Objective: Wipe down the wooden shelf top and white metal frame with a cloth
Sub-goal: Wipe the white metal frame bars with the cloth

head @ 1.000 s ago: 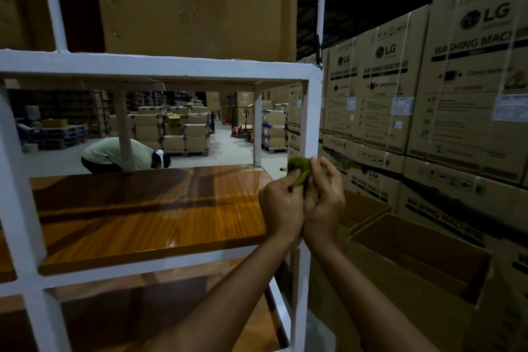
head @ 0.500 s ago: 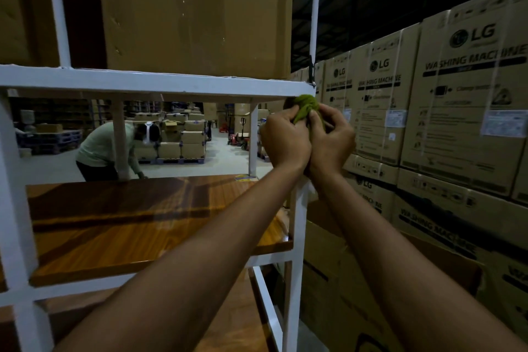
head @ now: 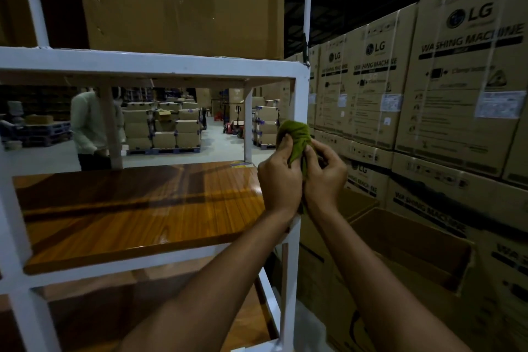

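A dim warehouse, with cartons on pallets (head: 163,128) stacked across the floor far behind. The green cloth (head: 297,137) is bunched up in front of the front right upright of the white metal frame (head: 301,100), above the level of the wooden shelf (head: 128,208); whether it wraps round the upright cannot be told. Both hands have hold of it: the left grip (head: 278,180) is curled round its left side with the thumb pressed on the fabric; the right grip (head: 324,177) pinches its right side with bent fingers; the 2 hands touch each other, knuckle to knuckle. The shelf is glossy and bare on the part seen, with 1 more wooden board below it. A large brown carton (head: 177,3) stands on the frame's upper rail. To the right rises a wall of washing machine boxes (head: 457,80); below them an open cardboard box (head: 414,240) sits just beside the frame. Behind the shelf stands a person in a pale shirt (head: 85,123).
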A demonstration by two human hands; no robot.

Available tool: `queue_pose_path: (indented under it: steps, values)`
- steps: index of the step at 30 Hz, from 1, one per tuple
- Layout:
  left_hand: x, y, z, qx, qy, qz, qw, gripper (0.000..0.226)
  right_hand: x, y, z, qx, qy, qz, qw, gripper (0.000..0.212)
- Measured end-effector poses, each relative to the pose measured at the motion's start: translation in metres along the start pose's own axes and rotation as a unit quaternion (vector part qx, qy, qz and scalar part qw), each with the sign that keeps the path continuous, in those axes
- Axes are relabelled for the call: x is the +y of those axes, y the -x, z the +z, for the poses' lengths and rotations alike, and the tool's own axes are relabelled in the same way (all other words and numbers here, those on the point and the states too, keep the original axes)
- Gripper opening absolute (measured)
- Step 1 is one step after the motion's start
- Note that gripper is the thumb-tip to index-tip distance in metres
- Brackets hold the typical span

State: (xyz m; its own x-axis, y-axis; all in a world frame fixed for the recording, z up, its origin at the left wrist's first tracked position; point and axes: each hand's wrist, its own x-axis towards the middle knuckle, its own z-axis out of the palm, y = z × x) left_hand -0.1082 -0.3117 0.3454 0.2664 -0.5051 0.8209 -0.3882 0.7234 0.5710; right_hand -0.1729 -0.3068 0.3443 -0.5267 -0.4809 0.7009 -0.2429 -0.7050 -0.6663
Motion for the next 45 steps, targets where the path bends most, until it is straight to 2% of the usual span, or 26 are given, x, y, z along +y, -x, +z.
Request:
queue_pose_path:
  steps: [4, 7, 11, 15, 19, 21, 24, 27, 29, 33, 37, 41, 45]
  values:
    - [-0.022, 0.034, -0.012, -0.066, -0.04, 0.024, 0.997, 0.026, 0.023, 0.036, -0.016, -0.023, 0.016, 0.032, 0.999, 0.015]
    - [-0.03, 0.056, -0.021, -0.113, -0.098, 0.044, 0.988, 0.036, 0.037, 0.057, -0.026, -0.035, 0.037, 0.05, 0.997, 0.017]
    - [-0.039, 0.081, -0.025, -0.156, -0.186, 0.063, 0.968, 0.049, 0.046, 0.083, -0.034, -0.047, 0.067, 0.07, 0.994, 0.03]
    - [-0.048, 0.099, -0.032, -0.18, -0.271, 0.109, 0.939, 0.057, 0.048, 0.111, -0.042, -0.069, 0.075, 0.089, 0.991, 0.044]
    - [-0.047, 0.102, -0.038, -0.185, -0.308, 0.145, 0.922, 0.053, 0.048, 0.121, -0.045, -0.093, 0.068, 0.104, 0.988, 0.051]
    - [-0.046, 0.097, -0.042, -0.2, -0.283, 0.119, 0.931, 0.041, 0.047, 0.115, -0.044, -0.088, 0.071, 0.117, 0.987, 0.047]
    - [-0.038, 0.074, -0.047, -0.233, -0.189, 0.003, 0.954, 0.013, 0.041, 0.092, -0.037, -0.066, 0.078, 0.116, 0.988, 0.038]
    - [-0.032, 0.048, -0.042, -0.198, -0.097, -0.111, 0.969, 0.01, 0.033, 0.073, -0.028, -0.045, 0.082, 0.108, 0.99, 0.034]
    - [-0.029, 0.042, -0.039, -0.18, -0.067, -0.139, 0.972, 0.011, 0.028, 0.065, -0.026, -0.046, 0.083, 0.112, 0.989, 0.034]
    - [-0.011, 0.024, -0.026, -0.119, -0.003, -0.141, 0.983, 0.012, 0.007, 0.037, -0.015, -0.047, 0.063, 0.083, 0.993, 0.029]
    - [0.027, -0.024, -0.017, -0.059, -0.005, -0.11, 0.992, 0.013, -0.033, -0.013, 0.0, -0.074, 0.072, 0.023, 0.994, 0.021]
    - [0.058, -0.072, -0.012, -0.039, 0.009, -0.083, 0.996, 0.018, -0.067, -0.059, 0.012, -0.086, 0.099, 0.008, 0.991, 0.023]
    - [0.067, -0.091, -0.012, -0.046, 0.006, -0.069, 0.997, 0.013, -0.084, -0.079, 0.017, -0.096, 0.089, 0.01, 0.991, 0.026]
